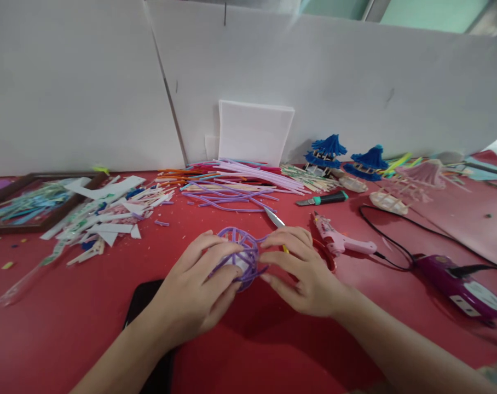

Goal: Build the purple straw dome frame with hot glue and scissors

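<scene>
Purple straw ball (242, 256), an open lattice of thin bent strands, sits low on the red surface (68, 323) between both hands. Left hand (199, 287) cups its near-left side, fingers (215, 253) curled loosely over the strands and thumb underneath, closed on the ball but not tight. Right hand (304, 273) presses in from the right, fingertips (269, 254) touching the lattice edge, partly curled; whether it pinches one strand or only steadies the ball I cannot tell.

Risks, as judged from this frame:
- Lattice looks light and springy; too much squeeze from either hand could kink a strand or pop a joint loose.
- Scissors (275, 219) lie just behind the right hand, blade pointing away-left, red handles (326, 257) tucked beside the wrist; a backward move could catch them.
- Pink glue gun (339, 241) lies just right of the right hand, its black cord (392, 251) running to a purple power strip (462, 282); if hot, the nozzle is close enough to burn skin or melt a straw, and a snagged cord would drag it.
- Dark phone (144, 306) sits under the left forearm near the surface edge; an elbow shift could shove it.
- Loose straw pile (236, 183) and paper scraps (104, 213) are farther back, well apart.
</scene>
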A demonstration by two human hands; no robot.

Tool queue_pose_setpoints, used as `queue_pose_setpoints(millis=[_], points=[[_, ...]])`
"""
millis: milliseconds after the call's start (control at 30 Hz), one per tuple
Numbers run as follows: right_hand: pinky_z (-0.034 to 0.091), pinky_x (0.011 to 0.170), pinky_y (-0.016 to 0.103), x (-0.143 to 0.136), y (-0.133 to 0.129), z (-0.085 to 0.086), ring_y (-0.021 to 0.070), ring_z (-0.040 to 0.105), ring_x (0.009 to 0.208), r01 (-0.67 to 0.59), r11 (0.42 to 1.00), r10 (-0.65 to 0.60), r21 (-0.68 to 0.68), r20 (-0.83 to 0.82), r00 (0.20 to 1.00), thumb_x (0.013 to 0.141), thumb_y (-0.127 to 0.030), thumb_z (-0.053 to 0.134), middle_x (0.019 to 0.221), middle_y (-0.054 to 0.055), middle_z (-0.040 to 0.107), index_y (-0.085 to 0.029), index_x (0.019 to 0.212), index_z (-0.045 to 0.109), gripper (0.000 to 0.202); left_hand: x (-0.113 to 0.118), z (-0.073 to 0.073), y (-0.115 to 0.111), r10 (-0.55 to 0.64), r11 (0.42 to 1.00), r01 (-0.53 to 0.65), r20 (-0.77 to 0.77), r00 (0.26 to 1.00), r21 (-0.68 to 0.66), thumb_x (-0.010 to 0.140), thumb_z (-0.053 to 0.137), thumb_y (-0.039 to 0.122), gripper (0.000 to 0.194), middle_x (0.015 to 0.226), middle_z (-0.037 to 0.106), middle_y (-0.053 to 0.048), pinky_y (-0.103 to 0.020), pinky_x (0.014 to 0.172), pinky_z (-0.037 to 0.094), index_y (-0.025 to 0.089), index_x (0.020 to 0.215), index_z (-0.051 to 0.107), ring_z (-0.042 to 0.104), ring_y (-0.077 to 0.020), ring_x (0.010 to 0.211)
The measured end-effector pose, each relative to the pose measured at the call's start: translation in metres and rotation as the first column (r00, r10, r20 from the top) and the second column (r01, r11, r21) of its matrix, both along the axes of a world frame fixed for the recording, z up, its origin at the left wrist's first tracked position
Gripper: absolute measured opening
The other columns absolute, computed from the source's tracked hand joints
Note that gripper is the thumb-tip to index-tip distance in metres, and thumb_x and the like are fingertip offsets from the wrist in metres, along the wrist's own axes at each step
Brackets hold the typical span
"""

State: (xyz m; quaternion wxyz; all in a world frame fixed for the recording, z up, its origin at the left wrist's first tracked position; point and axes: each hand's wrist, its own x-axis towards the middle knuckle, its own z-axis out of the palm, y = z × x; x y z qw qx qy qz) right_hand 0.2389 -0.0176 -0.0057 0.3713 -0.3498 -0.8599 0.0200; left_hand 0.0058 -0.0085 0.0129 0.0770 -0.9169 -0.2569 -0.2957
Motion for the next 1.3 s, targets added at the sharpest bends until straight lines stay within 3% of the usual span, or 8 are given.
queue_pose_setpoints(millis=[300, 533, 733, 800, 900, 1033, 1200, 1300], points=[[0.042, 0.085, 0.036, -0.015, -0.005, -0.007, 0.0198, 0.056, 0.095, 0.017, 1.000, -0.016, 0.023, -0.060, 0.998, 0.087, -0.020, 0.062, 0.093, 0.003, 0.067, -0.021, 0.087, 0.065, 0.003, 0.003, 0.000, -0.001, 0.006, 1.000, -0.006, 0.008, 1.000, 0.003, 0.087, 0.055, 0.014, 0.016, 0.112, 0.063, -0.010, -0.045, 0.104, 0.039, 0.015, 0.101, 0.064, 0.050, -0.0250, 0.109], [0.042, 0.077, 0.033, -0.020, -0.006, -0.007, 0.0172, 0.056, 0.082, 0.028, 1.000, -0.028, 0.002, -0.159, 0.987, 0.082, -0.016, 0.063, 0.078, 0.000, 0.064, -0.021, 0.072, 0.058, 0.013, 0.006, -0.001, -0.001, 0.017, 1.000, -0.016, 0.027, 0.999, -0.022, 0.086, 0.055, 0.014, 0.011, 0.110, 0.063, -0.010, -0.044, 0.102, 0.042, 0.015, 0.093, 0.064, 0.049, -0.0256, 0.109], [0.037, 0.069, 0.032, -0.020, -0.007, -0.002, 0.0147, 0.050, 0.071, 0.032, 0.998, -0.026, 0.060, -0.094, 0.995, 0.081, -0.015, 0.060, 0.063, -0.002, 0.056, -0.019, 0.057, 0.048, 0.028, 0.008, 0.000, -0.001, 0.043, 0.998, -0.044, 0.027, 0.999, 0.052, 0.087, 0.052, 0.013, 0.013, 0.108, 0.065, -0.008, -0.041, 0.100, 0.043, 0.015, 0.091, 0.064, 0.052, -0.0231, 0.105], [0.037, 0.069, 0.032, -0.005, -0.005, 0.008, 0.0149, 0.049, 0.069, 0.066, 0.995, -0.061, 0.074, -0.063, 0.996, 0.082, -0.013, 0.056, 0.066, 0.000, 0.055, -0.018, 0.056, 0.046, 0.028, 0.008, 0.001, -0.002, 0.050, 0.998, -0.051, 0.017, 0.999, 0.044, 0.088, 0.053, 0.013, 0.012, 0.109, 0.065, -0.008, -0.040, 0.102, 0.042, 0.015, 0.091, 0.064, 0.051, -0.0228, 0.106], [0.042, 0.071, 0.033, 0.042, 0.001, 0.019, 0.0193, 0.054, 0.078, 0.310, 0.951, -0.310, -0.007, -0.006, 0.951, 0.080, -0.014, 0.051, 0.079, 0.005, 0.059, -0.020, 0.069, 0.052, 0.012, 0.008, 0.002, -0.001, 0.044, 0.998, -0.045, 0.025, 0.999, 0.046, 0.088, 0.052, 0.013, 0.012, 0.108, 0.065, -0.008, -0.040, 0.104, 0.040, 0.016, 0.089, 0.064, 0.051, -0.0219, 0.106], [0.046, 0.078, 0.044, 0.117, 0.010, 0.001, 0.0312, 0.060, 0.091, 0.657, 0.750, -0.608, -0.072, 0.316, 0.729, 0.070, -0.018, 0.050, 0.096, 0.014, 0.065, -0.016, 0.098, 0.057, 0.029, 0.008, 0.003, -0.001, 0.025, 0.998, -0.027, 0.037, 0.999, 0.055, 0.088, 0.053, 0.012, 0.013, 0.108, 0.065, -0.008, -0.039, 0.105, 0.039, 0.015, 0.089, 0.065, 0.053, -0.0216, 0.105], [0.048, 0.082, 0.042, 0.151, 0.016, -0.038, 0.0310, 0.064, 0.094, 0.639, 0.760, -0.550, -0.117, 0.407, 0.729, 0.062, -0.009, 0.049, 0.102, 0.014, 0.068, -0.016, 0.104, 0.061, 0.045, 0.005, 0.000, -0.002, 0.019, 0.999, -0.020, 0.035, 0.999, 0.034, 0.086, 0.054, 0.011, 0.015, 0.111, 0.065, -0.009, -0.041, 0.104, 0.040, 0.015, 0.097, 0.064, 0.053, -0.0229, 0.107], [0.048, 0.077, 0.038, 0.148, 0.017, -0.041, 0.0291, 0.065, 0.086, 0.636, 0.766, -0.570, -0.100, 0.352, 0.742, 0.065, -0.006, 0.050, 0.092, 0.012, 0.070, -0.018, 0.097, 0.061, 0.037, 0.002, -0.003, -0.002, 0.027, 1.000, -0.027, 0.047, 0.999, 0.007, 0.085, 0.054, 0.011, 0.020, 0.112, 0.064, -0.010, -0.043, 0.104, 0.040, 0.014, 0.103, 0.062, 0.052, -0.0238, 0.109]])
